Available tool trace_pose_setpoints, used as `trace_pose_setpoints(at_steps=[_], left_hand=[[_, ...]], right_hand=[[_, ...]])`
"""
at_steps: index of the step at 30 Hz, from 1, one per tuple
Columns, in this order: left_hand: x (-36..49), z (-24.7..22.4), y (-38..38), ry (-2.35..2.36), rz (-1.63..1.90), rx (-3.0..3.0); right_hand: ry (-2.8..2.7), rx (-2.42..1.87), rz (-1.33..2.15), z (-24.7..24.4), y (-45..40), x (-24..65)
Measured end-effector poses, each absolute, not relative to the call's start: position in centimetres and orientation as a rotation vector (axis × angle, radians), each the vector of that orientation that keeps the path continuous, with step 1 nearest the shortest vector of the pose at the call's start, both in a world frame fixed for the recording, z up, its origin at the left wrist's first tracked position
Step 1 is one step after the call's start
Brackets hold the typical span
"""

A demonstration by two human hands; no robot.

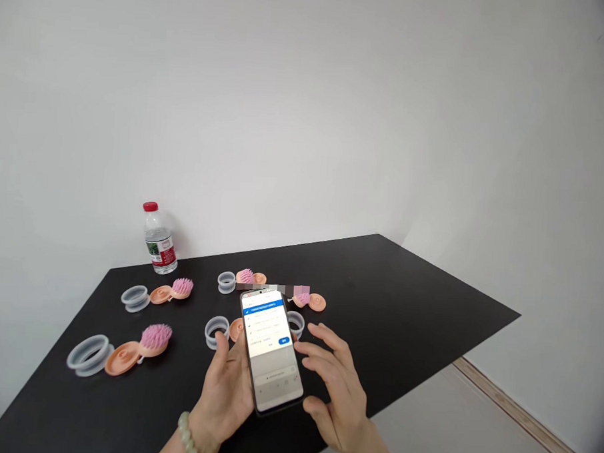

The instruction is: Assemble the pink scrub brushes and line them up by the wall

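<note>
A smartphone [270, 379] rests in my left hand [227, 397], tilted, with its lit screen facing me. The left thumb lies along its left edge, and the other fingers are hidden behind it. The screen shows a white panel with a blue bar and a blue button. Beside the phone's right edge is my right hand [339, 395], fingers bent and apart, holding nothing. Its index and middle fingertips are near the screen edge; I cannot tell whether they touch. Partly behind the phone are a translucent ring [217, 331] and an orange disc [235, 328].
Several sets lie on the black table [388, 310], including a translucent ring [90, 355], an orange round piece [123, 359] and a pink bristle brush [156, 337]. A red-capped water bottle [161, 244] stands at the back left, near the white wall [306, 120].
</note>
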State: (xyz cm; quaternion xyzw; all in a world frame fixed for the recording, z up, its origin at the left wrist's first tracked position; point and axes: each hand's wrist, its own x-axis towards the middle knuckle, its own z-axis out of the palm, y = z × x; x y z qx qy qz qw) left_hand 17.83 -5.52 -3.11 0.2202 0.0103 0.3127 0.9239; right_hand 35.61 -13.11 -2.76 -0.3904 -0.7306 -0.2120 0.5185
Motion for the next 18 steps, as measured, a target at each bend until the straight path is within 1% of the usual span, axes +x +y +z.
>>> trace_pose_setpoints(at_steps=[18], left_hand=[[17.97, -2.85, -5.70, -0.004, 0.639, 0.439]], right_hand=[[-1.837, -0.913, -0.502, -3.05, -12.58, 35.18]])
